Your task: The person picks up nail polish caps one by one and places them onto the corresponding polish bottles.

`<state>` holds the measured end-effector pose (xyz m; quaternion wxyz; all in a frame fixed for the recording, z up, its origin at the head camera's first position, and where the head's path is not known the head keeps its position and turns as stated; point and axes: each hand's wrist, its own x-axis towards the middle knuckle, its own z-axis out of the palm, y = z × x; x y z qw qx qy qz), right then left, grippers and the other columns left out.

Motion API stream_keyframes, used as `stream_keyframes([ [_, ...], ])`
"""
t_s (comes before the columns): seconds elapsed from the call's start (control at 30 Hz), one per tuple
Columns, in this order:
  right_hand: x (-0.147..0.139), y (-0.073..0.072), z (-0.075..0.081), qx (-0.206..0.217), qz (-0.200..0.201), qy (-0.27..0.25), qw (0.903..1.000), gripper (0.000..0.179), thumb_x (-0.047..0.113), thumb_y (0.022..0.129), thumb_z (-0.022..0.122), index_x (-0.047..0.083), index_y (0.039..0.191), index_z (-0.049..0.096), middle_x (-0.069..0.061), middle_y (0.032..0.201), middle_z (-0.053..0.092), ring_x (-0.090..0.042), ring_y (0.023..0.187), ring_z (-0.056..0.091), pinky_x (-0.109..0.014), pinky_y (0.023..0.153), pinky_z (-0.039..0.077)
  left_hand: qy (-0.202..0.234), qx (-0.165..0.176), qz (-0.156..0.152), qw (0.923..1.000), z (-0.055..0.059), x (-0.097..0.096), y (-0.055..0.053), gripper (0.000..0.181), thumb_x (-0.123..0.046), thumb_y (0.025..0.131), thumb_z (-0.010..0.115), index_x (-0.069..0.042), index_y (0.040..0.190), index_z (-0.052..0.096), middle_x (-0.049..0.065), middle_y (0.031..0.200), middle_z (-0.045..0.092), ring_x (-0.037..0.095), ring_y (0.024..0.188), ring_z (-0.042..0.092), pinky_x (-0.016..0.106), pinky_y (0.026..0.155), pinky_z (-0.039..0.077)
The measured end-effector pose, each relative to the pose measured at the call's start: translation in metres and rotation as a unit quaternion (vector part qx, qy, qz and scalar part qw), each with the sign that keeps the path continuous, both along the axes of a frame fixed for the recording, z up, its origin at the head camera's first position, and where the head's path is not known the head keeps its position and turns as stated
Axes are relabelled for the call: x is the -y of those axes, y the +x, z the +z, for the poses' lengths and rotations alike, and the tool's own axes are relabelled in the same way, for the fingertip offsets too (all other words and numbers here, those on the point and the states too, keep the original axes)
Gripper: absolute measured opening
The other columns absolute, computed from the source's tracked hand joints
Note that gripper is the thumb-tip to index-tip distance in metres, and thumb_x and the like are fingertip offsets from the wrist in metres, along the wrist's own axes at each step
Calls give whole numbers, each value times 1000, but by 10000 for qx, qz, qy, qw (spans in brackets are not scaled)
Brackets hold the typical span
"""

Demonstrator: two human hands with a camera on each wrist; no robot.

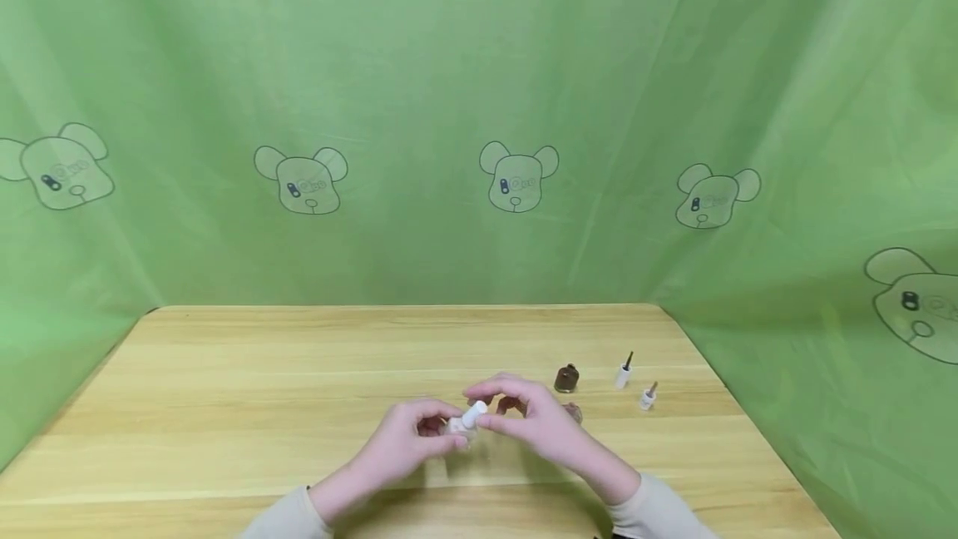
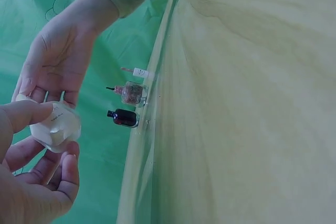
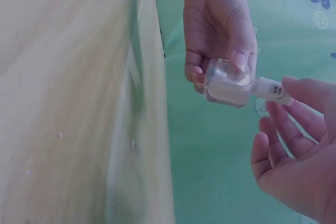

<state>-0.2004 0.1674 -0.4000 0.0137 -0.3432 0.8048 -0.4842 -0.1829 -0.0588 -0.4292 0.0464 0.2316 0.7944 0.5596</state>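
My left hand (image 1: 404, 437) grips a nail polish bottle (image 3: 227, 85) of clear glass with whitish contents, above the table near its front middle. The bottle is tilted, its white cap (image 1: 475, 414) pointing up and to the right in the head view. From the other side my right hand (image 1: 533, 416) pinches that cap between thumb and fingers. The cap sits at the bottle's neck; whether it is screwed tight I cannot tell. In the left wrist view, fingers hide part of the bottle (image 2: 56, 127).
Right of my hands stand a dark brown polish bottle (image 1: 566, 378) without its cap and a pinkish uncapped one (image 2: 133, 93), partly behind my right hand in the head view. Farther right, two white caps (image 1: 623, 376) stand with brushes upward. Green curtains surround the wooden table (image 1: 262, 381).
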Motion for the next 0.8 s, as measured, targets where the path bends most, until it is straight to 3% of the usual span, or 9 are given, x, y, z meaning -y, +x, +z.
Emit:
stream_keyframes([
  [0.07,0,-1,-2,207,74,-115,9997,28,18,90,68,9,117,68,-12,114,70,-9,90,60,-25,76,53,47,50,-46,10000,1,0,0,34,-24,81,78,-7,109,71,7,98,71,4,79,58,17,72,51],
  [0.2,0,-2,-4,198,78,-189,9996,25,15,89,68,8,113,70,-11,108,71,-7,84,59,-25,72,52,83,15,-119,9999,2,0,1,32,-24,81,77,-6,108,72,8,98,71,4,78,57,18,71,51],
  [0.37,3,1,-5,56,-300,-202,9993,18,18,85,73,10,100,73,-6,93,72,-5,77,54,-25,69,47,-75,-346,-62,9994,1,-1,2,29,-25,80,78,-7,102,74,5,92,69,2,75,55,18,68,51],
  [0.5,7,4,-8,-129,-763,-184,9968,13,25,80,78,16,84,70,1,81,67,-13,74,53,-25,70,45,-219,-610,36,9979,-1,-2,4,27,-28,80,78,-8,99,74,2,87,69,0,73,54,18,66,51],
  [0.63,11,7,-10,-309,-1121,-188,9930,20,27,77,81,19,73,63,5,72,59,-22,71,52,-23,68,42,-297,-678,64,9972,-2,-3,5,27,-30,81,77,-9,97,74,-1,86,68,0,72,54,18,66,51],
  [0.8,12,7,-14,-393,-1158,-184,9923,21,25,79,80,19,73,60,6,71,57,-18,68,50,-21,63,42,-383,-619,19,9973,-3,-5,7,29,-32,82,76,-9,99,74,-2,85,66,-1,72,53,18,66,50],
])
